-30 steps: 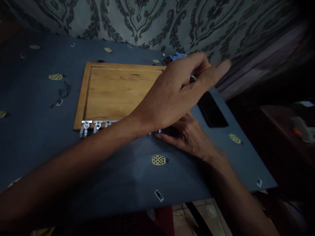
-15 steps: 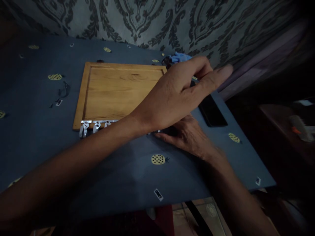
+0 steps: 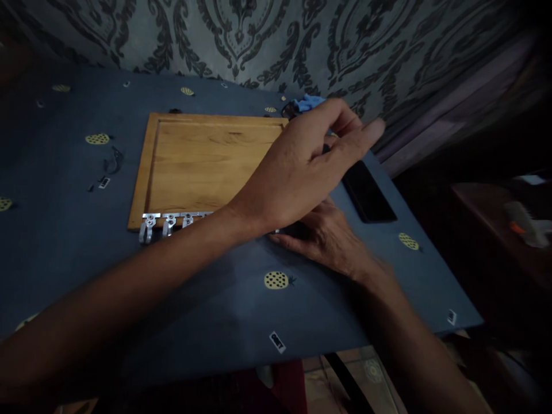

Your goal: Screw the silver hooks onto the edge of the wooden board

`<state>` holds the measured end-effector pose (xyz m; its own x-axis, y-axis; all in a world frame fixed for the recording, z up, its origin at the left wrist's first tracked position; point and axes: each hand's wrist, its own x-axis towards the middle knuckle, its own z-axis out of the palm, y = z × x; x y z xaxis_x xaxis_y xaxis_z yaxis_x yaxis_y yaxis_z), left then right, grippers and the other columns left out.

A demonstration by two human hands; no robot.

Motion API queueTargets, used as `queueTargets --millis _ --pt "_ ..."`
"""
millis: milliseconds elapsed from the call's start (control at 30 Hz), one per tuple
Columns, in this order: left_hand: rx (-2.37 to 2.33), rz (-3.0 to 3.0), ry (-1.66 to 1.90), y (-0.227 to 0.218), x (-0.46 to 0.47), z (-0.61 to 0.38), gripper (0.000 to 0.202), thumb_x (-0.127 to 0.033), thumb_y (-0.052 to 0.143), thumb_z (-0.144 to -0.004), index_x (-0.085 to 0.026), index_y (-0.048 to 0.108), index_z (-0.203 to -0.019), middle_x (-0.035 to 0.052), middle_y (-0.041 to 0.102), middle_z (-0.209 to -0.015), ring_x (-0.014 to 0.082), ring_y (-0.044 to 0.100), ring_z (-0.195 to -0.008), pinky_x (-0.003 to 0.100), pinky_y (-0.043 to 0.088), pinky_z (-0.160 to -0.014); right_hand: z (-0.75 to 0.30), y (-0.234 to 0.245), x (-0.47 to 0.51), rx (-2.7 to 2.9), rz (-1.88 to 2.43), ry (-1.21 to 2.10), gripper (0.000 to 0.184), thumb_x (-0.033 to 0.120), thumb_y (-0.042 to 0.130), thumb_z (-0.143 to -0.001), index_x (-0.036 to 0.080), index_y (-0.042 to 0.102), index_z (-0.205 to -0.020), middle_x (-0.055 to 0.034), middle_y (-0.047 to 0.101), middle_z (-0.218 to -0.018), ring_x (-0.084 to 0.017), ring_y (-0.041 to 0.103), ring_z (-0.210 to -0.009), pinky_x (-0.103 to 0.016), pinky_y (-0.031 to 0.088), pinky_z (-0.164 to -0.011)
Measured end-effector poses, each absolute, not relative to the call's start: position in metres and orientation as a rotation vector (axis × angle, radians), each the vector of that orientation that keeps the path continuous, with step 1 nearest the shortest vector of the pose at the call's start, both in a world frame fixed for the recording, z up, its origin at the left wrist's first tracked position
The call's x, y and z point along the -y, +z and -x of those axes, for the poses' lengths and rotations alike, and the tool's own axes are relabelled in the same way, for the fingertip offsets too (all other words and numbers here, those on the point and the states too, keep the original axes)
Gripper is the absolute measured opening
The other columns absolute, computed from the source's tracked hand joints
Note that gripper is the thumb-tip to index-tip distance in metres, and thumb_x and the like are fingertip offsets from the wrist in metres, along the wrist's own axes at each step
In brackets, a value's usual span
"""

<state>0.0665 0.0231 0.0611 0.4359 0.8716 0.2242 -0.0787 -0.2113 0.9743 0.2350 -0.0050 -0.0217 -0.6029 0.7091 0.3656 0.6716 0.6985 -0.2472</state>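
A wooden board with a raised frame lies on the table. Along its near edge runs a metal hook rail with several hooks; its right part is behind my arm. My left hand reaches across above the board's right side. Its fingers are curled and the thumb points up and right; a dark bit shows by them, but what they hold is hidden. Lower down, my right hand is closed at the board's near right corner. Its thumb presses by a metal hook, and its other fingers are mostly covered.
A black phone-like slab lies right of my hands. Behind them is a crumpled blue cloth. A dark curved strip lies left of the board. Patterned wallpaper borders the blue table covering.
My left hand has shifted slightly left and its thumb has turned a little. The right hand stays at the board's near edge, and the board has barely moved in view.
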Motion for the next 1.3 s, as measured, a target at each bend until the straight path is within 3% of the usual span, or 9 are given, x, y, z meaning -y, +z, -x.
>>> queueTargets --millis 100,367,600,700,867,1133,1300 --pt "-0.634 -1.487 1.069 0.057 -0.022 -0.069 0.040 -0.031 0.053 -0.105 -0.022 0.040 -0.068 -0.0092 0.027 -0.055 0.0048 0.026 -0.047 0.024 0.028 -0.048 -0.235 -0.021 0.005 2.477 1.082 0.158 0.045 0.057 0.056 -0.098 0.021 0.075 -0.117 -0.0109 0.074 -0.099 -0.031 0.066 -0.098 -0.050 0.054 -0.089" --pt "-0.583 -1.586 1.092 0.053 -0.025 -0.073 0.044 -0.045 0.049 -0.106 -0.021 0.045 -0.069 -0.0091 0.029 -0.051 0.0043 0.032 -0.047 0.023 0.036 -0.054 -0.237 -0.022 0.005 2.488 1.071 0.162 0.047 0.055 0.057 -0.099 0.019 0.073 -0.124 -0.0122 0.074 -0.102 -0.031 0.066 -0.100 -0.049 0.054 -0.089" --pt "-0.634 -1.614 1.024 0.062 -0.018 -0.069 0.040 -0.036 0.050 -0.107 -0.019 0.047 -0.071 -0.0077 0.029 -0.057 0.0034 0.036 -0.054 0.022 0.037 -0.059 -0.236 -0.018 0.006 2.482 1.096 0.236 0.046 0.055 0.056 -0.099 0.019 0.074 -0.119 -0.0127 0.074 -0.101 -0.032 0.066 -0.101 -0.050 0.053 -0.089" --pt "-0.650 -1.629 1.116 0.071 -0.018 -0.065 0.040 -0.032 0.049 -0.107 -0.019 0.043 -0.070 -0.0082 0.024 -0.059 0.0020 0.031 -0.053 0.021 0.034 -0.057 -0.236 -0.018 0.006 2.487 1.072 0.195 0.046 0.055 0.057 -0.099 0.017 0.075 -0.118 -0.0134 0.073 -0.103 -0.031 0.065 -0.100 -0.050 0.054 -0.090" --pt "-0.715 -1.669 1.209 0.078 -0.022 -0.059 0.042 -0.034 0.043 -0.109 -0.019 0.044 -0.069 -0.0073 0.026 -0.058 0.0030 0.031 -0.052 0.022 0.032 -0.055 -0.236 -0.018 0.005 2.508 1.109 0.224 0.043 0.054 0.061 -0.097 0.020 0.074 -0.119 -0.0142 0.072 -0.114 -0.031 0.062 -0.108 -0.052 0.052 -0.096" --pt "-0.719 -1.629 1.120 0.066 -0.029 -0.062 0.042 -0.038 0.043 -0.109 -0.022 0.043 -0.070 -0.0068 0.027 -0.052 0.0063 0.025 -0.048 0.027 0.029 -0.049 -0.236 -0.020 0.005 2.499 1.083 0.192 0.044 0.054 0.059 -0.098 0.017 0.074 -0.117 -0.0150 0.072 -0.110 -0.031 0.062 -0.106 -0.052 0.054 -0.094" --pt "-0.683 -1.580 1.090 0.060 -0.030 -0.065 0.043 -0.040 0.050 -0.106 -0.023 0.042 -0.067 -0.0057 0.030 -0.052 0.0093 0.029 -0.049 0.030 0.031 -0.053 -0.236 -0.021 0.005 2.493 1.068 0.142 0.047 0.056 0.056 -0.099 0.018 0.074 -0.118 -0.0144 0.073 -0.109 -0.031 0.063 -0.103 -0.052 0.055 -0.091"
